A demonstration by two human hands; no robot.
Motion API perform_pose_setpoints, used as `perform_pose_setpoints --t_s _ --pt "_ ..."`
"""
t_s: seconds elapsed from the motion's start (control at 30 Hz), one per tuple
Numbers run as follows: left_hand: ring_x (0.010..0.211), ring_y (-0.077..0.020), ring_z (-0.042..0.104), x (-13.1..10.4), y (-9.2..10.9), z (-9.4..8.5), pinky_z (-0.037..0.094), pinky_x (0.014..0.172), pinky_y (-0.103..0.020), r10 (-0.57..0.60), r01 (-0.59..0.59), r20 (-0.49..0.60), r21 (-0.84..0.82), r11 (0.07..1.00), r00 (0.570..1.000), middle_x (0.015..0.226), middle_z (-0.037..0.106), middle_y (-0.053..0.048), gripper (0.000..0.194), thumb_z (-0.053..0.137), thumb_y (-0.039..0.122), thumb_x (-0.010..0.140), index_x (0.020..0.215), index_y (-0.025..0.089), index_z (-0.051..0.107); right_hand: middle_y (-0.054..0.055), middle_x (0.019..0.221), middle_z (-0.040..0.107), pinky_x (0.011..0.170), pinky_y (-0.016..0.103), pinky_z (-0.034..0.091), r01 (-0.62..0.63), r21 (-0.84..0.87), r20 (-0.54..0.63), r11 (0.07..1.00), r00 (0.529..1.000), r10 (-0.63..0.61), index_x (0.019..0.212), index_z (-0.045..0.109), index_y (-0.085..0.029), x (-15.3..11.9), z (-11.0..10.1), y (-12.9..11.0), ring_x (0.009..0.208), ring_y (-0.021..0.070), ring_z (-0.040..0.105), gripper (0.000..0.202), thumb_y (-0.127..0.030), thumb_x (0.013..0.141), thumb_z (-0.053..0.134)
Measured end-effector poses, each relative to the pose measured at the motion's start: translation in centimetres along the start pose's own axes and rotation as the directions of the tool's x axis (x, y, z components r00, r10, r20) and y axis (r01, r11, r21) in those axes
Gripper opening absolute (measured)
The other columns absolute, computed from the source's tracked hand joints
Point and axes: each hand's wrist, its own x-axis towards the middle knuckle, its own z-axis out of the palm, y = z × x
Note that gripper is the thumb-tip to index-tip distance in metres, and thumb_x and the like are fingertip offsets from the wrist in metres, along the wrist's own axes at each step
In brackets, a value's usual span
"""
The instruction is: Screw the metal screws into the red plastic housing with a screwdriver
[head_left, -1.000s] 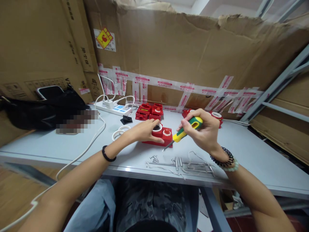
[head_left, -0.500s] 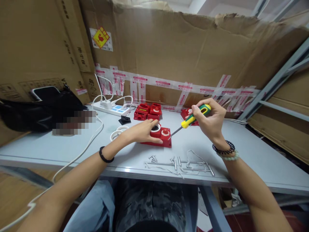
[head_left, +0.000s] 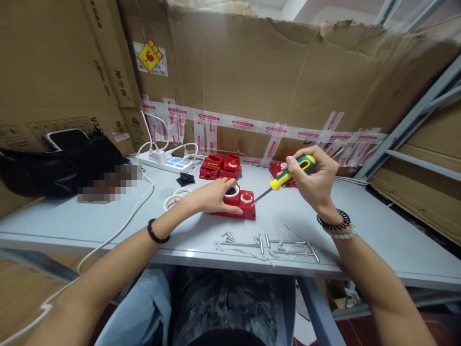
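Observation:
A red alarm-type box (head_left: pixel 245 211) with a white ring and a small domed button on top lies on the table in front of me. My left hand (head_left: pixel 216 196) grips it from the left, thumb along the near side and fingers over the back. In my right hand (head_left: pixel 319 178) is a screwdriver (head_left: pixel 287 179) with a yellow and green handle. Its shaft slants down to the left, and the tip is at the right end of the red box. Whether the tip sits in a screw is too small to tell.
Behind are more red housings (head_left: pixel 220 166) and another red unit (head_left: pixel 276 169). White rings (head_left: pixel 175 199), a black piece (head_left: pixel 185 179) and a power strip (head_left: pixel 167 161) stand left. Several screws (head_left: pixel 227 236) and metal rods with string (head_left: pixel 288 242) lie near the front edge.

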Motion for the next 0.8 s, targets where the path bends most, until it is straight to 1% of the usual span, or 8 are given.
perform_pose_setpoints --t_s 0.2,0.37,0.43,0.57,0.67,0.8 --pt "0.106 -0.0296 0.055 0.06 0.06 -0.01 0.042 0.084 -0.034 -0.006 0.006 0.009 0.004 1.0 1.0 0.121 0.056 -0.014 0.082 0.054 0.074 0.07 0.127 0.016 0.042 -0.003 0.063 0.061 0.051 0.029 0.055 0.007 -0.033 0.004 0.999 1.0 -0.007 0.076 0.057 -0.022 -0.15 -0.09 0.2 0.056 0.0143 0.064 0.01 -0.023 0.077 0.067" --pt "0.105 -0.0289 0.055 0.1 0.03 0.07 0.043 0.083 -0.034 -0.002 0.002 0.004 0.017 1.0 1.0 0.121 0.056 -0.014 0.081 0.054 0.074 0.07 0.127 0.017 0.042 -0.003 0.065 0.061 0.041 0.024 0.052 -0.018 -0.011 0.033 1.0 0.999 0.019 0.078 0.057 -0.021 -0.28 0.03 -0.08 0.053 0.0142 0.065 0.01 -0.024 0.078 0.066" --pt "0.105 -0.0291 0.055 0.11 0.06 0.06 0.043 0.083 -0.035 -0.005 0.005 0.005 0.021 1.0 1.0 0.121 0.056 -0.015 0.081 0.054 0.074 0.071 0.127 0.017 0.042 -0.003 0.064 0.061 0.04 0.023 0.052 -0.009 -0.012 0.027 1.0 1.0 0.009 0.077 0.056 -0.021 -0.29 0.09 -0.31 0.052 0.0138 0.066 0.01 -0.024 0.078 0.066" --pt "0.105 -0.0295 0.055 0.1 0.17 -0.04 0.043 0.084 -0.035 -0.005 0.005 0.011 0.022 1.0 1.0 0.122 0.055 -0.015 0.082 0.054 0.073 0.071 0.128 0.016 0.041 -0.004 0.062 0.06 0.04 0.021 0.052 0.026 -0.029 0.007 0.999 1.0 -0.026 0.076 0.057 -0.021 -0.24 0.11 -0.6 0.054 0.0135 0.067 0.01 -0.022 0.077 0.067" --pt "0.106 -0.0297 0.055 0.09 0.18 -0.07 0.043 0.084 -0.035 -0.006 0.006 0.013 0.023 1.0 1.0 0.122 0.056 -0.015 0.082 0.055 0.073 0.071 0.128 0.016 0.042 -0.004 0.063 0.061 0.041 0.021 0.052 0.028 -0.031 0.009 0.999 1.0 -0.028 0.076 0.057 -0.021 -0.18 0.1 -0.55 0.053 0.0133 0.066 0.009 -0.022 0.077 0.066" --pt "0.107 -0.0293 0.055 0.09 0.07 0.01 0.043 0.085 -0.034 -0.002 0.002 0.005 0.023 1.0 1.0 0.122 0.056 -0.014 0.081 0.055 0.073 0.071 0.127 0.017 0.042 -0.004 0.062 0.06 0.046 0.023 0.054 0.04 -0.062 -0.004 0.997 0.999 -0.04 0.076 0.057 -0.021 -0.14 0.08 -0.38 0.054 0.013 0.066 0.01 -0.023 0.077 0.066"
